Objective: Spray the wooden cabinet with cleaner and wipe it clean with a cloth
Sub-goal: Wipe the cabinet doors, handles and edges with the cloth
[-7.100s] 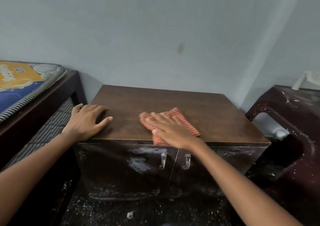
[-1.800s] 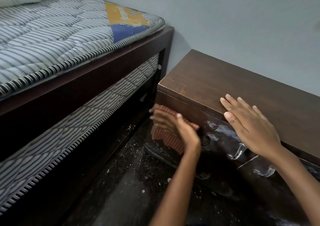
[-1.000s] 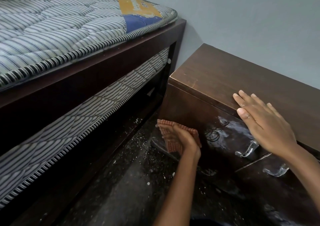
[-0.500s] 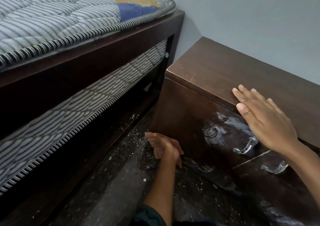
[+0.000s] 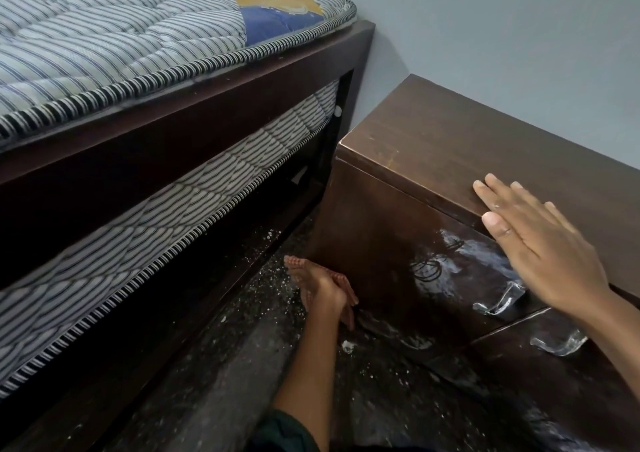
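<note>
The striped mattress (image 5: 114, 35) on its dark bed frame (image 5: 194, 112) fills the left, with a second striped mattress (image 5: 166, 216) beneath it; more of the yellow and blue label shows than half a second ago, as the view has shifted slightly.

The left hand (image 5: 323, 290) is down at the foot of the wooden cabinet (image 5: 450, 146), at its bottom left corner beside the floor (image 5: 214, 375). Its fingers (image 5: 301, 273) lie close together, stretched flat over the red checked cloth (image 5: 293, 263), pressing it against the base of the cabinet's left side; only the cloth's edges show beyond the fingertips and along the thumb side. A second ago the same hand held the cloth higher on that panel, and before that near the upper edge, so it has travelled down to the floor line and has stayed there since the last frame.

To the right of those fingers, white smears mark the glossy front door (image 5: 450, 261), and two clear handles (image 5: 498, 301) sit past the smears.

The right hand (image 5: 540, 243) rests palm down on the cabinet's front top edge, fingers (image 5: 498, 195) straight and slightly fanned, thumb over the door's upper rim. It has kept this place through the recent frames. It holds nothing.
</note>
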{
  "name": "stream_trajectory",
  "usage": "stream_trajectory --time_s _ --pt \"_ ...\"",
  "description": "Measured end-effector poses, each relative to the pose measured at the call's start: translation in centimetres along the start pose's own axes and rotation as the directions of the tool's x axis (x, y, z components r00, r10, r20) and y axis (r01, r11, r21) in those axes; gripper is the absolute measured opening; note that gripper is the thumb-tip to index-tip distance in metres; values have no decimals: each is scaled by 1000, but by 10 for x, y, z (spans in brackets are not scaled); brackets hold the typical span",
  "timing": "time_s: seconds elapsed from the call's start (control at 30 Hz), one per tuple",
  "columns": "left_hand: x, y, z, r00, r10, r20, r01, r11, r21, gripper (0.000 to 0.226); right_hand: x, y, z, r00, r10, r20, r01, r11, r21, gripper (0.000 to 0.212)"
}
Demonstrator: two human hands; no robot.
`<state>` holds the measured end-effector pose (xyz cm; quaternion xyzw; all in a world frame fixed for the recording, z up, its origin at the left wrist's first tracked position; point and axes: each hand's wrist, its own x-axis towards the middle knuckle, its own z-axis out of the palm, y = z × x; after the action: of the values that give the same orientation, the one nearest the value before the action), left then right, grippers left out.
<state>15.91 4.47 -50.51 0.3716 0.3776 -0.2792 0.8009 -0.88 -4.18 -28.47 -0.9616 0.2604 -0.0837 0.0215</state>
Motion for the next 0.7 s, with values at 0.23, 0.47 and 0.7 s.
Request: stream_trajectory --time_s 0.23,0.47,0.7 --pt "172 -120 -39 1000 -11 7 9 980 199 124 1 1 0 1000 5 4 -5 1000 -1 61" --pt "62 -120 -31 957 -49 284 5 988 152 111 0 1 0 1000 0 6 0 1000 1 63" --pt "46 -55 3 954 -95 284 100 995 -1 127 0 1 0 1000 16 14 -16 1000 -5 66"
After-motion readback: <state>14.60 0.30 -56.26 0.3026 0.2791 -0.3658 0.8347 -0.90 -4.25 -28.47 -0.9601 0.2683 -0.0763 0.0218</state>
